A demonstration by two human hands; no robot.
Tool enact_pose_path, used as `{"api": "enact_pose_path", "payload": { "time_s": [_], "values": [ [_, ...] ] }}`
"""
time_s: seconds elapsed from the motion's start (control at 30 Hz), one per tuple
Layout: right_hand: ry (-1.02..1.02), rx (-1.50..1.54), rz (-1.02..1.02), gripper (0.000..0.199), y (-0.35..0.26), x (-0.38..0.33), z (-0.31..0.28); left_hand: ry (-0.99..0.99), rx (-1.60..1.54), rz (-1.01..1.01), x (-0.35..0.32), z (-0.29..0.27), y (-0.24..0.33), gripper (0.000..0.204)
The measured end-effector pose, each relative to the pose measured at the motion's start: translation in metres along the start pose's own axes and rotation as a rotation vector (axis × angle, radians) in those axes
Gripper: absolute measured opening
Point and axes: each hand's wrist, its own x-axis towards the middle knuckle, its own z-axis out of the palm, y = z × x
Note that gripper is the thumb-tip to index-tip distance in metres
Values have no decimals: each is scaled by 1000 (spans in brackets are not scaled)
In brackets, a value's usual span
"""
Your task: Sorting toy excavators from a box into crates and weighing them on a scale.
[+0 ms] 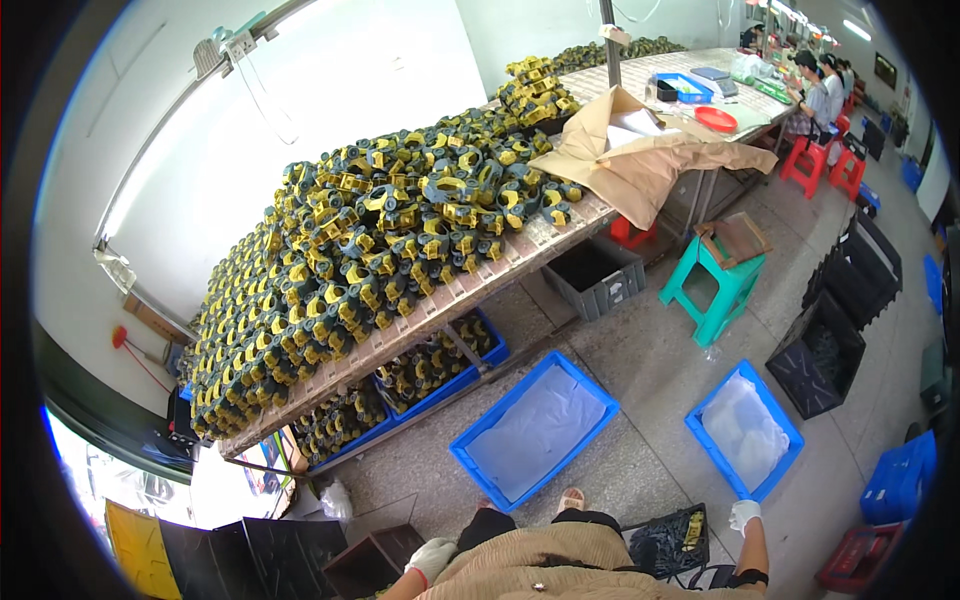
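My right hand (743,514), in a white glove, is at the near corner of a blue plastic tray (692,420) on the floor, its fingers closed at the rim. The tray holds a whitish plastic sheet or bag. My left hand (432,559), also gloved in white, is low by my side, beside a dark brown box (374,566). It appears loosely open with nothing visible in it. A larger blue tray (530,487), with a pale sheet lining, lies on the floor in front of my feet.
A long table (420,336) bears stacked yellow-and-dark-grey plastic parts (380,220); blue bins (440,392) of similar parts sit beneath. A green stool (715,290), grey crate (600,278) and black crates (818,355) stand around. Near my right leg is a black basket (665,538). Seated people (815,95) work far right.
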Motion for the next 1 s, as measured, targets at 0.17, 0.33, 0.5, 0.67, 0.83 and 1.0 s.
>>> {"api": "enact_pose_path", "payload": {
  "time_s": [0.17, 0.33, 0.5, 0.67, 0.83, 1.0],
  "values": [
    [211, -253, -133, 22, 25, 6, 44, -1, 84, 115, 24, 4, -27, 46],
    [238, -588, -60, 22, 10, -19, 109, -48, 67, 13, 16, -11, 23, 46],
    [308, -502, -102, 17, -14, -31, 149, -63, -71, -16, 42, -1, -24, 31],
    [278, -679, -82, 20, -30, -35, 198, -222, -54, 72, 59, -11, -65, 46],
    [298, -710, -130, 26, -33, -17, 245, -306, -22, 27, 83, -28, -84, 48],
    [289, -1086, -230, 34, -52, -22, 327, -262, -193, -23, 115, -38, -101, 37]
  ]
}}
